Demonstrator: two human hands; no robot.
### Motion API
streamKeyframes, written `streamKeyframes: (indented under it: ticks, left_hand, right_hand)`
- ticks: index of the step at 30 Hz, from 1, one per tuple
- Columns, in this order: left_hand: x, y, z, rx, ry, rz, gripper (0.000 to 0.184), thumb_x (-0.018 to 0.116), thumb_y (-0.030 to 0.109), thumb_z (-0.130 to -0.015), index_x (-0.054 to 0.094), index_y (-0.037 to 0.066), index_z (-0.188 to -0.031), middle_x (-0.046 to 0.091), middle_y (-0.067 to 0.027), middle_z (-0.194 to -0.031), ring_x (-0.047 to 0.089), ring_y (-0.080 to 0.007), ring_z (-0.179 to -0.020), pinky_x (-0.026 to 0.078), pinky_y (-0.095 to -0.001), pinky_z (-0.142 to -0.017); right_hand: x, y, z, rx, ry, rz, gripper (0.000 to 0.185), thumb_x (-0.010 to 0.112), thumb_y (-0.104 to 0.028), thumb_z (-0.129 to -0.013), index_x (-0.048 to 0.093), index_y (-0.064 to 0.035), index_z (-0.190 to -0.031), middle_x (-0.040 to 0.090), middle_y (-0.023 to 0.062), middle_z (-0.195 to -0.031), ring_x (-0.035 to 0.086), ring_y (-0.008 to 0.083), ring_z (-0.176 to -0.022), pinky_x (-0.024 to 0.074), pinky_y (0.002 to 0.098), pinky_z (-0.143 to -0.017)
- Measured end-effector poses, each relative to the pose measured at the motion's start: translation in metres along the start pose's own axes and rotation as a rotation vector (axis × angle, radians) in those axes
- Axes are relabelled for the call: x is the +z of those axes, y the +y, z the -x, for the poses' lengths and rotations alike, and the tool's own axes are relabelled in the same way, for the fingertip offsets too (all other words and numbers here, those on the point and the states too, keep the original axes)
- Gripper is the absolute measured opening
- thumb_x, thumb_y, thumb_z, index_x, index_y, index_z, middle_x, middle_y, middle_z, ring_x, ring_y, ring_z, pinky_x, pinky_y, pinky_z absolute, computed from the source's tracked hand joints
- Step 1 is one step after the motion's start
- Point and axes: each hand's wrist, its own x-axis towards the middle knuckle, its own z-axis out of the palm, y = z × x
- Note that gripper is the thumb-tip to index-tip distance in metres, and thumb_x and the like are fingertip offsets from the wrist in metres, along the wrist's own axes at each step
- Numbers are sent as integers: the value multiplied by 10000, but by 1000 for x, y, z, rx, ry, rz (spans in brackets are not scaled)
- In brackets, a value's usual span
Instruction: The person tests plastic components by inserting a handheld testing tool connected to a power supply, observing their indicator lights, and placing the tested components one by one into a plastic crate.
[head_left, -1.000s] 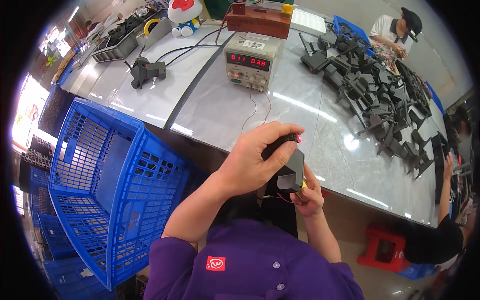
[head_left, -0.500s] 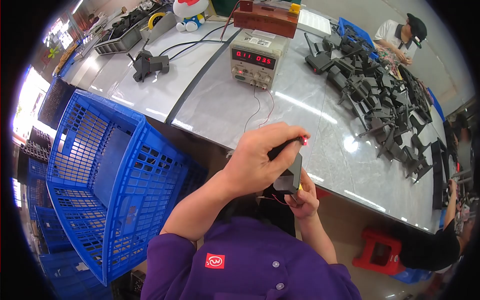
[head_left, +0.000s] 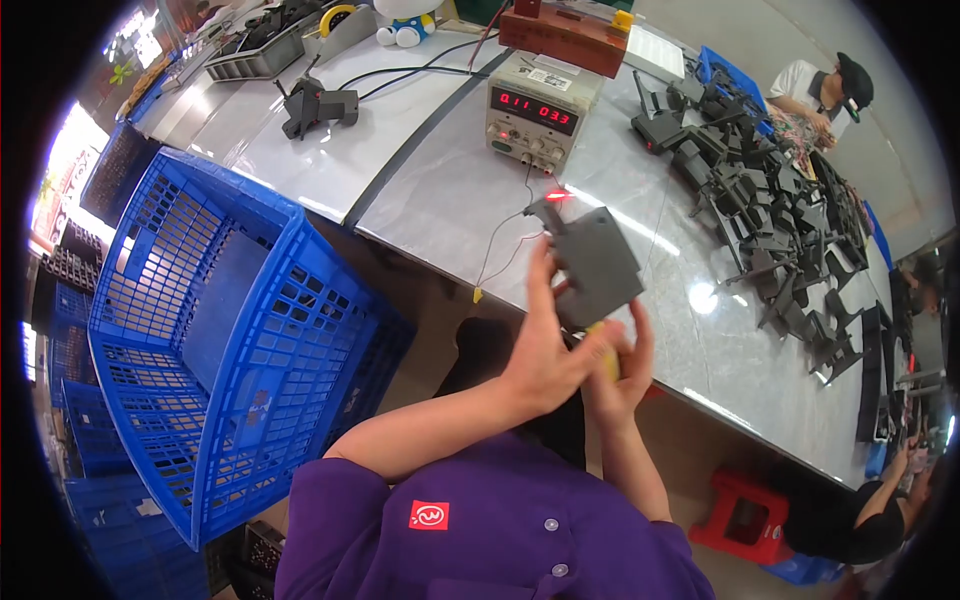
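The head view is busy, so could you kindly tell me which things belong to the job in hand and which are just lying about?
Likely part of the job:
dark grey housing, held by left hand and right hand
bench power supply, display lit
yellow-tipped lead
pile of similar dark parts

Apparently just lying about:
toy figure
red plastic stool
blue plastic crate, untouched

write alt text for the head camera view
A person's left hand and right hand hold up a boxy dark grey housing, a red light glowing at its upper end, at a glossy worktable. Beyond stands a bench power supply reading 0.11 and 03.3; a heap of dark parts lies at right, a blue plastic crate at left.
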Motion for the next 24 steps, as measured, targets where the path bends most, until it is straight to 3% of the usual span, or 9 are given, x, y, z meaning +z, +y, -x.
streamKeyframes:
  ticks: [3,6,9,12,14,16,18,20,24]
  left_hand:
    - [-21,14,-8,-132,26,-37,736,547,80,-847,68,14,-1403,381,-152,-1279,510,-190,-1038,444,-288,-850]
    - [-66,39,-19,-401,-99,-42,631,633,71,-745,397,33,-1329,536,-126,-1134,541,-146,-939,449,-251,-823]
    - [-123,80,-24,-145,206,125,658,549,69,-641,414,-55,-1273,521,-184,-1165,568,-253,-980,476,-328,-840]
    - [-223,128,-24,80,627,-522,482,554,210,-804,465,47,-1249,548,-137,-1138,606,-216,-887,512,-278,-618]
    - [-307,139,-12,47,918,-1259,501,586,379,-815,505,78,-1208,564,-133,-1090,605,-231,-874,497,-295,-628]
    - [-392,146,10,-187,911,-2118,522,599,424,-798,528,55,-1161,566,-160,-1063,605,-281,-863,500,-354,-654]
    - [-451,144,29,-527,677,-1999,533,614,431,-781,541,26,-1120,570,-186,-1036,599,-327,-860,492,-398,-693]
    - [-370,148,18,-845,655,-1579,486,596,404,-799,558,18,-1092,575,-198,-1050,598,-333,-877,478,-403,-742]
    - [-402,124,20,-853,411,-1569,453,531,335,-860,531,22,-1187,563,-198,-1140,577,-319,-992,459,-363,-837]
  right_hand:
    - [19,-19,-1,-124,-76,252,582,657,-67,-778,313,24,-1239,603,187,-1016,632,292,-880,501,321,-735]
    - [5,-63,-8,176,-593,366,477,688,-152,-747,433,-56,-1139,585,154,-864,606,348,-779,495,397,-656]
    - [-17,-74,-20,118,-867,257,359,672,-122,-760,508,-71,-1075,594,142,-939,613,319,-786,502,362,-678]
    - [-58,-56,-30,-74,-159,366,221,621,-41,-798,580,-32,-1015,597,68,-947,587,178,-833,457,267,-748]
    - [-94,-56,-52,313,350,387,204,560,-67,-837,627,-52,-1029,485,32,-867,462,119,-720,387,237,-663]
    - [-142,-35,-73,233,560,745,267,599,-98,-798,632,-100,-1063,457,79,-1021,506,167,-833,414,259,-738]
    - [-176,-5,-92,224,698,988,293,627,-133,-756,637,-120,-1048,387,154,-1158,512,273,-970,420,301,-837]
    - [-192,22,-110,155,705,1108,325,650,-139,-723,629,-106,-1046,342,209,-1209,475,377,-1050,404,353,-908]
    - [-181,43,-141,141,630,1586,285,662,-103,-716,622,-74,-997,316,190,-1229,465,351,-1047,499,390,-791]
